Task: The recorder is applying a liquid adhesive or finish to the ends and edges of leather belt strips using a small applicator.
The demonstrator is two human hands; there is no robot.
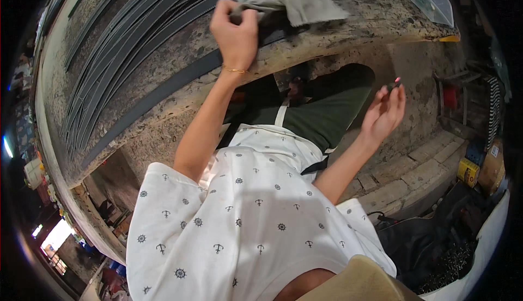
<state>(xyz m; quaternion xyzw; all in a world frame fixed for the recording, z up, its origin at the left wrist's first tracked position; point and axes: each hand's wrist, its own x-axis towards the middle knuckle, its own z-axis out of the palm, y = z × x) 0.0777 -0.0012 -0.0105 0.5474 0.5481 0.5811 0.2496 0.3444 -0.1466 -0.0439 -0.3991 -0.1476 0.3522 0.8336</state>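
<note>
Above the bench [381,9], grey cloth [310,8] extends rightward from clenched left fingers [220,15]; right fingers [401,100] pinch something dark [393,87].

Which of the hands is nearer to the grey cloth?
Left. The left hand grips one end of the grey cloth; the right hand is apart from it, lower and further right in view.

Stained bench [381,7]; brick-like paving [393,193]; bright opening [58,234] (lower left).

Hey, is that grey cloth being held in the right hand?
No, the left hand grips the grey cloth, while the right hand is clearly apart from it.
</note>
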